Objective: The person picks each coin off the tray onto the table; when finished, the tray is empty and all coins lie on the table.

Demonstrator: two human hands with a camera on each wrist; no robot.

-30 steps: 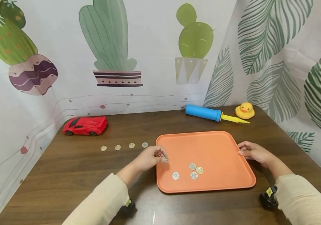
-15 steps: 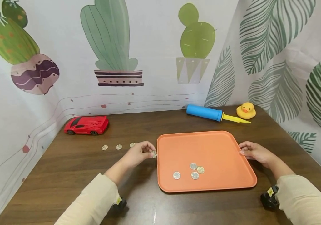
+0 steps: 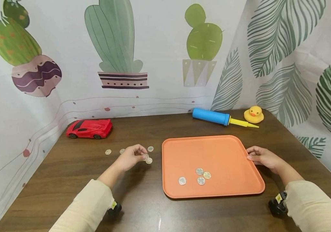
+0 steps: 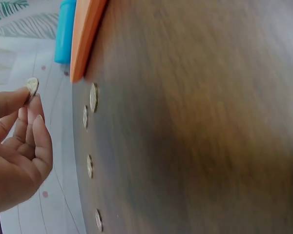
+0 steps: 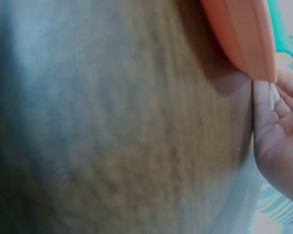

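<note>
My left hand [image 3: 130,158] pinches a coin [image 4: 33,86] between thumb and fingertips, held up off the table in the left wrist view. Just beside those fingertips lies another coin [image 3: 149,160], flat on the wood. Behind it is a silvery coin [image 3: 150,148]. Further left are two more coins, one gold-toned [image 3: 108,151] and one partly covered by the hand [image 3: 122,150]. On the right, my right hand [image 3: 262,158] grips the edge of the orange tray [image 3: 232,151], thumb on the rim and fingers underneath. Several coins [image 3: 201,181] lie in the tray's front left part.
A red toy car [image 3: 89,129] stands at the back left of the brown table [image 3: 75,180]. Along the back right are a blue and yellow hand pump [image 3: 212,116] and a yellow rubber duck [image 3: 253,114]. A patterned cloth [image 3: 162,58] hangs behind the table.
My left hand moved left from the tray. The coin it carried now lies beside the row, and it holds the row's third coin instead. The right hand stays on the tray.
</note>
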